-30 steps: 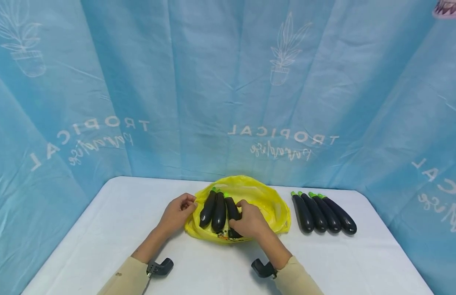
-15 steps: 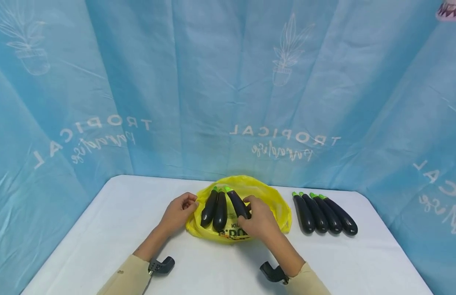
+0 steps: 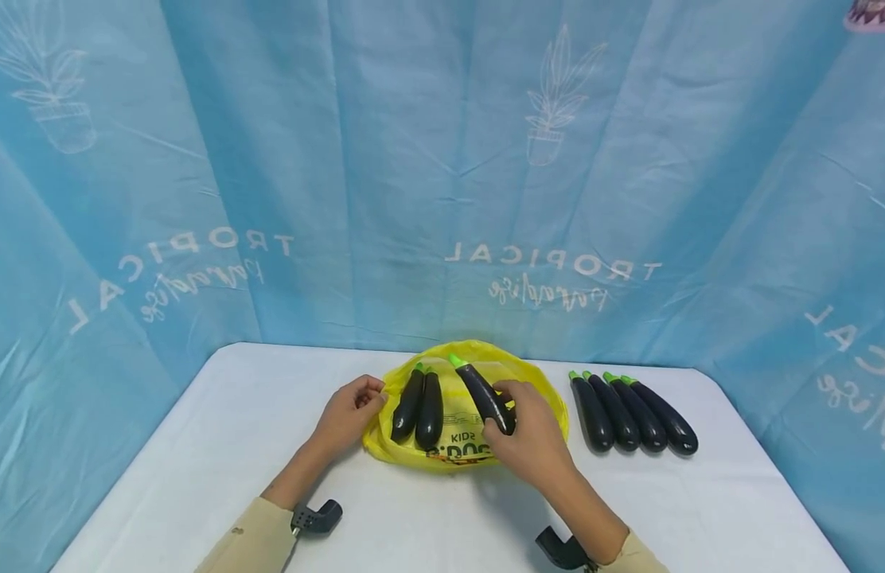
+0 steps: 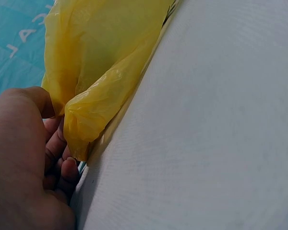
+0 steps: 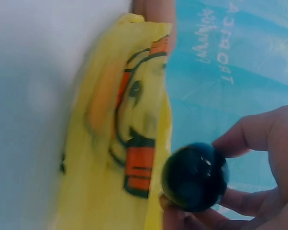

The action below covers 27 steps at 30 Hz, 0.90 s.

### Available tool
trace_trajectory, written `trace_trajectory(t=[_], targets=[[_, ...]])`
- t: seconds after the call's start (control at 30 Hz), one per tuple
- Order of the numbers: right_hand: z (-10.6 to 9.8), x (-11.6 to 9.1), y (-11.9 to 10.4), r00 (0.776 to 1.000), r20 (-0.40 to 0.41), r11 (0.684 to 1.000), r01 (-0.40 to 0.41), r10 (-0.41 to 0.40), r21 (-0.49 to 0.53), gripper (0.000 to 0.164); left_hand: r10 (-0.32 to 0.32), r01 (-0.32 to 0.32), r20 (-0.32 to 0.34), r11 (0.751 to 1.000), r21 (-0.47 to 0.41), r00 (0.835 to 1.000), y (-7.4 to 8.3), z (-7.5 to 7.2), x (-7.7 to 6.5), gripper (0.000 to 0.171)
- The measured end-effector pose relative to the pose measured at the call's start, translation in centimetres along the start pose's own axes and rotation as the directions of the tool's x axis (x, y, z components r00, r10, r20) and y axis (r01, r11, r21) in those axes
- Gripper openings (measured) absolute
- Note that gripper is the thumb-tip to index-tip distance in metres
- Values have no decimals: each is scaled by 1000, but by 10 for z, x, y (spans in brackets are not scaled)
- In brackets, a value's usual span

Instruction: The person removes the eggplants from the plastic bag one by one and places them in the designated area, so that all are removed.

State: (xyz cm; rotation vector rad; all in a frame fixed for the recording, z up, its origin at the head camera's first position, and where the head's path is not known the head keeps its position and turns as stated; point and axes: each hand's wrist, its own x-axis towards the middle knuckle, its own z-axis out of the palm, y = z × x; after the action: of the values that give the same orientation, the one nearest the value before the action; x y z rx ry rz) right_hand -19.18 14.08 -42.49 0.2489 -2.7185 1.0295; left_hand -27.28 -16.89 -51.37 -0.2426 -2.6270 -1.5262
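Observation:
A yellow plastic bag [image 3: 510,366] lies on the table with its mouth spread wide. My left hand [image 3: 347,414] pinches the bag's left edge; the gathered plastic shows by its fingers in the left wrist view. My right hand [image 3: 532,436] grips a dark eggplant [image 3: 483,394] by its thick end, the green stem pointing up and left over the bag. In the right wrist view only the round bottom of this eggplant shows between thumb and fingers. Two more eggplants, a left one [image 3: 408,404] and a right one [image 3: 430,411], lie side by side inside the bag.
Right of the bag, several eggplants [image 3: 626,414] lie in a slanted row on the white-covered table [image 3: 199,461], stems toward the back. A blue printed curtain [image 3: 399,175] hangs behind the table and along its sides.
My right hand has lifted the third eggplant from beside the other two and moved it to the right, tilting it. Printed lettering inside the bag is now uncovered. The left hand stays at the edge.

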Motion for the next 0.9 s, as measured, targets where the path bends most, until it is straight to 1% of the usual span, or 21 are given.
trace_trajectory(t=[0.13, 0.23, 0.4, 0.7, 0.9], targets=[[-3, -7, 6, 999, -49, 1000, 8, -7, 5, 51, 3, -3, 5, 1000, -7, 1000, -2, 2, 0, 15], [-7, -11, 13, 995, -93, 1000, 29, -29, 0, 50, 9, -9, 0, 1000, -5, 1000, -4, 3, 0, 15], [-17, -16, 28, 985, -161, 997, 60, -66, -39, 49, 22, -22, -6, 1000, -3, 1000, -5, 5, 1, 16], [-42, -25, 48, 970, -228, 993, 60, -82, -102, 47, 24, -24, -2, 1000, -13, 1000, -6, 2, 1, 14], [-56, -26, 61, 959, -271, 989, 46, -84, -143, 47, 19, -19, -14, 1000, 3, 1000, -6, 1, 1, 15]])
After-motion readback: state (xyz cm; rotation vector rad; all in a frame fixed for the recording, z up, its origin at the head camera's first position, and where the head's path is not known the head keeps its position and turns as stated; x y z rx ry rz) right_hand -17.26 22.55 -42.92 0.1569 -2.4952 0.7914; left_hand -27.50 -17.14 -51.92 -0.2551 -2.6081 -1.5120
